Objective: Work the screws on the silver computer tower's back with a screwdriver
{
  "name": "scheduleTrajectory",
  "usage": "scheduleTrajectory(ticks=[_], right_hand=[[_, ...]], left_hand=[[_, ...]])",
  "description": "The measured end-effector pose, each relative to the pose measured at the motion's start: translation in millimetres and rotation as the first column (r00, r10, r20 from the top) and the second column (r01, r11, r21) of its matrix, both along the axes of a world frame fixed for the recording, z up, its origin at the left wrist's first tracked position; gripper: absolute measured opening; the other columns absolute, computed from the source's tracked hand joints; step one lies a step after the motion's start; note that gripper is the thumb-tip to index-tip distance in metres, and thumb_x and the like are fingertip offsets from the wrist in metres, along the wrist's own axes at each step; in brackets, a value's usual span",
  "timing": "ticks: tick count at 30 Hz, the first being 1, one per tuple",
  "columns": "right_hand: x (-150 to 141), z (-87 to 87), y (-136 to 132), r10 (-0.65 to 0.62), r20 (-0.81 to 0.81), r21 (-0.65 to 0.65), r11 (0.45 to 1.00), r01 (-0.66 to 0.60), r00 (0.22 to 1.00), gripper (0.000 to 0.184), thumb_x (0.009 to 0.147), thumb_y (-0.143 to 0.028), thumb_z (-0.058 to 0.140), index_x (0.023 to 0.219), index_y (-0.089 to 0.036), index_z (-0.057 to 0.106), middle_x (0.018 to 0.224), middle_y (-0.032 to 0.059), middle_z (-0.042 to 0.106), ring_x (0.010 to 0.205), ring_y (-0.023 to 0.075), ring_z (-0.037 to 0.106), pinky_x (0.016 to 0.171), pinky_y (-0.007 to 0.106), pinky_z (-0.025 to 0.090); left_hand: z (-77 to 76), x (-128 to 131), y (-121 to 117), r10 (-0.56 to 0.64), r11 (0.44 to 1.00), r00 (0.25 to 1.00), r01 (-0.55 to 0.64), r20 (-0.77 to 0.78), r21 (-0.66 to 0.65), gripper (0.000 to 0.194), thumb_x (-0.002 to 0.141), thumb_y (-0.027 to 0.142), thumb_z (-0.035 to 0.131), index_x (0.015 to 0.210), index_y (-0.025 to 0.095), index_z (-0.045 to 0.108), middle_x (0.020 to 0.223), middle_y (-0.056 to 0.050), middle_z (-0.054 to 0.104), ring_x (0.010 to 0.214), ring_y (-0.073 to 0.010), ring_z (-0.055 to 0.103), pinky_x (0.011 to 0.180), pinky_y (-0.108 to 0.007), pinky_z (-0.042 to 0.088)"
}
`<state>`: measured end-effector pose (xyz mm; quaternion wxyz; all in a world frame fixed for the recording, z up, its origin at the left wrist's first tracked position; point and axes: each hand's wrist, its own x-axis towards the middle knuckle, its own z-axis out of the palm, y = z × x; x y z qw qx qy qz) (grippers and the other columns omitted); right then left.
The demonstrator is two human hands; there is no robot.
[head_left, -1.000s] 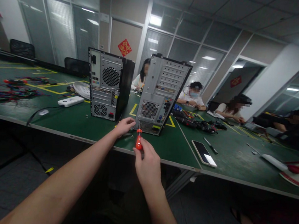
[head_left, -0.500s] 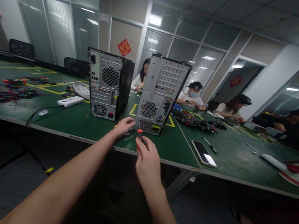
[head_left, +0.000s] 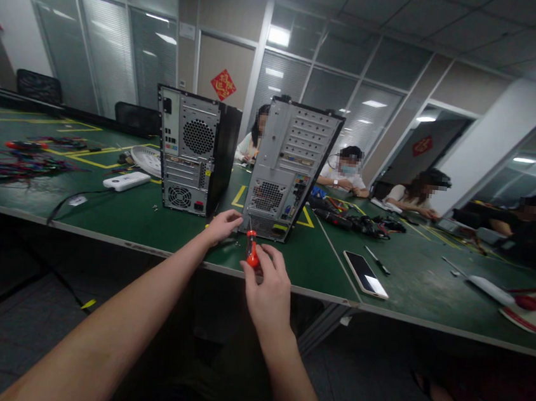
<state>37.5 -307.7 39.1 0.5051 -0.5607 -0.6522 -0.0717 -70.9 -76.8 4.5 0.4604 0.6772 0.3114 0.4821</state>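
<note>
Gripping red screwdriver [head_left: 251, 250] by handle w/ R hand [head_left: 269, 290], aiming tip fwd at low L edge of PC tower [head_left: 279, 157], just beyond grip. Reaching same edge w/ L hand [head_left: 221, 229], L of grip; can't tell if open or closed. Seeing phone [head_left: 364, 273] R of grip.

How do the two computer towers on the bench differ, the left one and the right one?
The left tower stands nearly upright, while the right tower looks more slanted in this view. The left tower has its round-holed fan grille near the top; the right tower's squarer grille is in its lower half. The left tower has no hand on it, while the right tower has a screwdriver at its lower left edge. Both show their backs.
</note>
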Motion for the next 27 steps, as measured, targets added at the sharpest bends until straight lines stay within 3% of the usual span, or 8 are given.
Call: scheduleTrajectory(ticks=[7,13,17,23,27], right_hand=[[-1.2,5.0,-5.2,0.016,0.072,-0.067,0.998,-0.011,0.997,0.03,0.098,-0.014,0.054,0.123,-0.02,0.071,0.13,0.0137,0.062,0.099,0.0218,0.072,0.092,0.037,0.061],[-4.9,5.2,-7.2,0.091,0.099,-0.117,0.99,-0.079,0.991,0.042,0.099,-0.008,0.046,0.134,-0.019,0.066,0.139,0.0155,0.058,0.104,0.0216,0.071,0.095,0.037,0.06],[-4.6,3.0,-5.1,0.057,0.078,-0.068,0.996,-0.051,0.995,0.039,0.1,-0.01,0.048,0.132,-0.019,0.067,0.135,0.0151,0.062,0.105,0.0223,0.071,0.096,0.037,0.06],[-1.5,-0.2,-0.8,0.036,0.021,-0.009,0.999,-0.036,0.999,0.03,0.098,-0.019,0.062,0.127,-0.016,0.067,0.113,0.0126,0.071,0.103,0.025,0.071,0.09,0.037,0.06],[-2.5,0.6,-1.6,0.034,0.042,-0.001,0.999,-0.034,0.999,0.03,0.098,-0.018,0.061,0.127,-0.016,0.068,0.121,0.0139,0.069,0.107,0.0251,0.069,0.094,0.038,0.059]], left_hand=[[-2.4,0.7,3.3,-0.008,1.0,1.0,0.008,0.005,0.005,0.036,0.075,0.05,0.073,0.09,0.018,0.068,0.081,-0.002,0.066,0.077,-0.018,0.057,0.073,-0.03,0.047],[-6.6,0.8,7.0,0.027,0.999,1.0,-0.027,-0.002,0.033,0.035,0.078,0.048,0.073,0.093,0.017,0.07,0.083,-0.003,0.069,0.078,-0.0179,0.059,0.072,-0.03,0.048],[-8.0,0.5,8.3,0.023,0.999,1.0,-0.023,0.005,0.037,0.036,0.078,0.049,0.074,0.093,0.017,0.072,0.084,-0.004,0.07,0.08,-0.0184,0.061,0.073,-0.03,0.05],[-4.3,-1.2,2.9,0.024,0.999,1.0,-0.023,-0.017,0.044,0.034,0.079,0.049,0.072,0.093,0.017,0.071,0.086,-0.004,0.071,0.082,-0.019,0.061,0.074,-0.03,0.05],[-2.2,-1.8,0.5,0.018,0.999,0.999,-0.018,-0.029,0.032,0.033,0.08,0.048,0.071,0.092,0.017,0.07,0.088,-0.005,0.071,0.083,-0.0195,0.062,0.076,-0.031,0.049]])
